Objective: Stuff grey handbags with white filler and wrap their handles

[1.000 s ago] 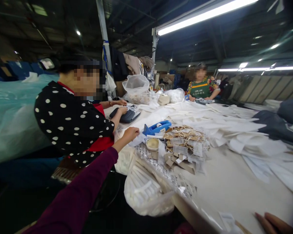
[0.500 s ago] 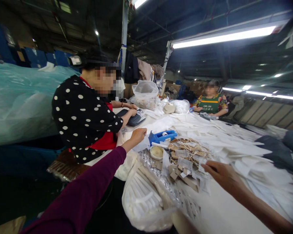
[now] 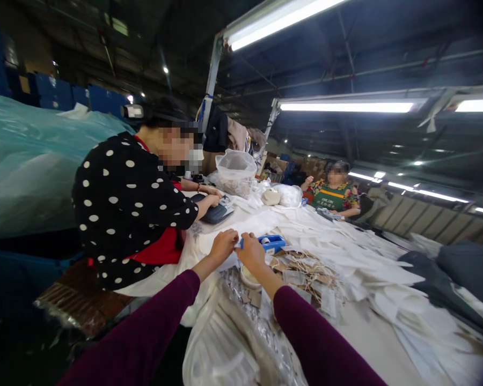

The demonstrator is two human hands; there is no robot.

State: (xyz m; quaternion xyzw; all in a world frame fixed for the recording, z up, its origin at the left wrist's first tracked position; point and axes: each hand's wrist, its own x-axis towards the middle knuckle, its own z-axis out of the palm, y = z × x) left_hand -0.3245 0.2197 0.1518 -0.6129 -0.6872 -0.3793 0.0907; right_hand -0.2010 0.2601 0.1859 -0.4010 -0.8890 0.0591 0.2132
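Note:
My left hand (image 3: 224, 246) and my right hand (image 3: 251, 254) meet in front of a blue tape dispenser (image 3: 274, 243). The fingers of both are pinched, with a tiny pale bit between them, too small to name. Partly behind my right wrist sits a round white tub (image 3: 249, 279) with a yellowish inside. Beside it lies a pile of brown card tags (image 3: 295, 262) with white strings and small clear packets (image 3: 328, 300).
White sheets (image 3: 346, 236) spread over the table. A plastic bag of white pieces (image 3: 217, 348) lies at the near edge. At left, a co-worker in a dotted top (image 3: 129, 198) handles a dark folded item (image 3: 215, 213). Another person (image 3: 332, 195) sits across, one hand raised.
My right hand has moved left from the tags to meet my left hand by the tape dispenser. The view has shifted slightly. The far co-worker has raised one hand.

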